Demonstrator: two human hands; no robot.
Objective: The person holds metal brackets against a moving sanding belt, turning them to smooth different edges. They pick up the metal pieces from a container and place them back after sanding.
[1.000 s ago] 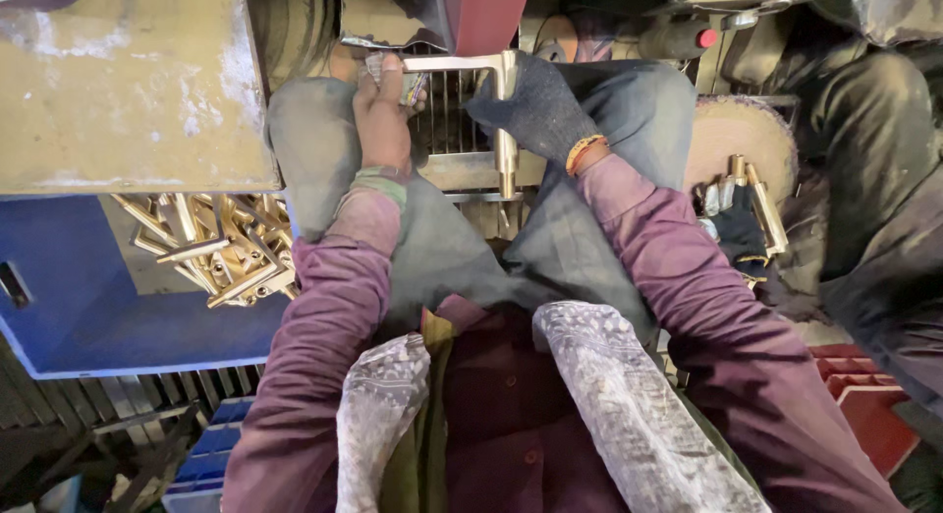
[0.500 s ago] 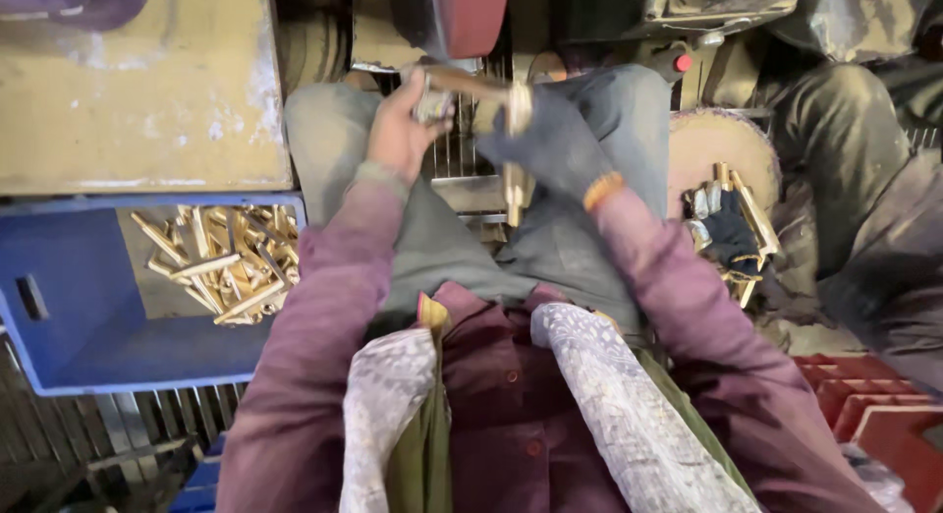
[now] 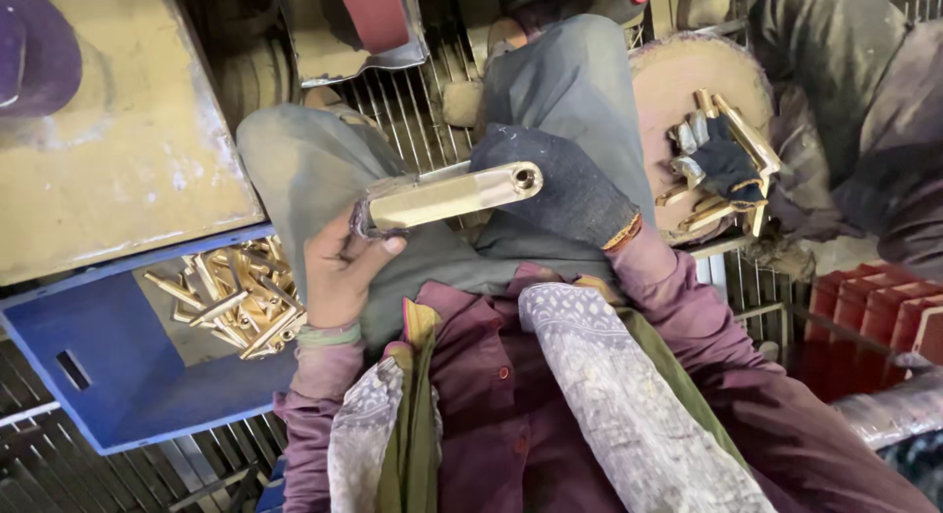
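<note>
A shiny brass handle piece (image 3: 447,194) lies level above my lap, held at both ends. My bare left hand (image 3: 339,272) pinches its left end between thumb and fingers. My right hand (image 3: 565,184), in a dark knitted glove, grips the right end, where a round hole shows. Below the piece are my grey trouser legs (image 3: 324,169). A maroon shirt and patterned scarf fill the lower view.
A blue crate (image 3: 128,375) with several brass pieces (image 3: 236,297) stands at my left, under a worn yellow table (image 3: 118,149). At right, another person's gloved hand (image 3: 722,164) holds brass pieces on a round block. Red crates (image 3: 869,321) stand at the far right. A metal grate is underfoot.
The brass piece has come from near the machine in front back toward my lap and turned level. The view has tilted and closed in.
</note>
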